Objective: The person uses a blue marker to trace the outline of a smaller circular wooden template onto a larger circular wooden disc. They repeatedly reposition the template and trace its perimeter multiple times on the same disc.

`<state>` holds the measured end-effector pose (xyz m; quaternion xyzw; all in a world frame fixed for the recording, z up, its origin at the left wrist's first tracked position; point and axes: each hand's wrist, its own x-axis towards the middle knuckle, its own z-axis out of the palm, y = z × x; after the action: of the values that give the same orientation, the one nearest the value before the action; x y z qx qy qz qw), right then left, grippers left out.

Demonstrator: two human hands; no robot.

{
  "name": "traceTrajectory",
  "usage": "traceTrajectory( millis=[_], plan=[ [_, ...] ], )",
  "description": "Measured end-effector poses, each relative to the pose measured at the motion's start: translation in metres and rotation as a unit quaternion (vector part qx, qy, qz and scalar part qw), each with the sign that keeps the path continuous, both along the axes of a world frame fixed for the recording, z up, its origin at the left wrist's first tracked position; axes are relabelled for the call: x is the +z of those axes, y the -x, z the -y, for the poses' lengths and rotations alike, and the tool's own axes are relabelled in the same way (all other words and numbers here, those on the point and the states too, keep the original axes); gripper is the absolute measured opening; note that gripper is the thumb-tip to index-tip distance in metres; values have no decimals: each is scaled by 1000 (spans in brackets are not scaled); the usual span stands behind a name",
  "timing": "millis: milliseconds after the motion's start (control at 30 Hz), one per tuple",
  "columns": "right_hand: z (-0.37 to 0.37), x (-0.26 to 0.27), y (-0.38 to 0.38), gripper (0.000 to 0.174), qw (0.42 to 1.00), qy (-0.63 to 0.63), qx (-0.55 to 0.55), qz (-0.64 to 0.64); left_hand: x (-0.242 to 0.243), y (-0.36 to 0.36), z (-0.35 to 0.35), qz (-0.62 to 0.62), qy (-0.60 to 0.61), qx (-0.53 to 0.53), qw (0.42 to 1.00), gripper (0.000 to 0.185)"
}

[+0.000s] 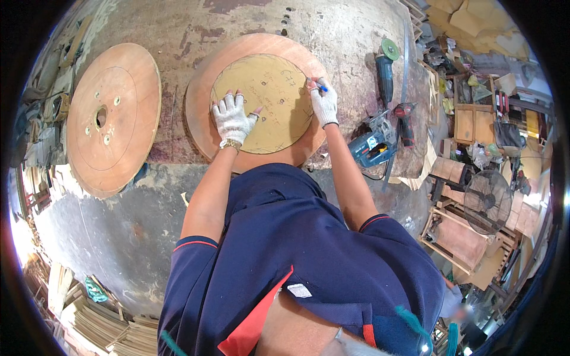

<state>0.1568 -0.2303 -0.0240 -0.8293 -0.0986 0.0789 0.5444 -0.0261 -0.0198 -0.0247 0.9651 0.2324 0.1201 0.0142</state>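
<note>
A tan round template [262, 129] with handwriting and several small holes lies flat on a larger plywood disc [200, 102]. My left hand [234, 118], in a white fingerless glove, presses on the template's left part with fingers spread. In my right hand [324, 102], gloved the same way, is a blue pen [321, 87], held at the template's upper right edge. Its tip is hidden by my fingers. To the left, a second plywood disc [120, 147] has a central hole, smaller holes around it and a drawn circle.
On the workbench [352, 40] to the right are an angle grinder [384, 73], a blue jigsaw [372, 144] and a red-and-black cordless driver [405, 122]. A standing fan [487, 200] is farther right. Another person [452, 302] is at the lower right. Wood strips [95, 322] lie at lower left.
</note>
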Motion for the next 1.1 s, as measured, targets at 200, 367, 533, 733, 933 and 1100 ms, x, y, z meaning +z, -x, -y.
traceTrajectory(
  millis=[200, 367, 533, 733, 933, 1100],
  plan=[
    [20, 20, 32, 17, 990, 134, 10, 45, -4, 0, -1, 0, -8, -3, 1000, 84],
    [28, 33, 56, 10, 982, 169, 16, 85, -4, 0, -1, -6, -3, -2, 1000, 84],
    [39, 44, 80, 12, 967, 231, 45, 102, -2, -1, -2, -4, 11, -2, 1000, 84],
    [46, 53, 108, 13, 960, 245, 86, 105, -1, 1, -1, -35, 14, 3, 999, 86],
    [52, 60, 131, 12, 947, 254, 149, 128, -4, -1, -2, -32, 23, 0, 999, 87],
    [48, 66, 146, 12, 930, 262, 231, 114, -7, -1, -2, -27, 35, 4, 999, 84]
  ],
)
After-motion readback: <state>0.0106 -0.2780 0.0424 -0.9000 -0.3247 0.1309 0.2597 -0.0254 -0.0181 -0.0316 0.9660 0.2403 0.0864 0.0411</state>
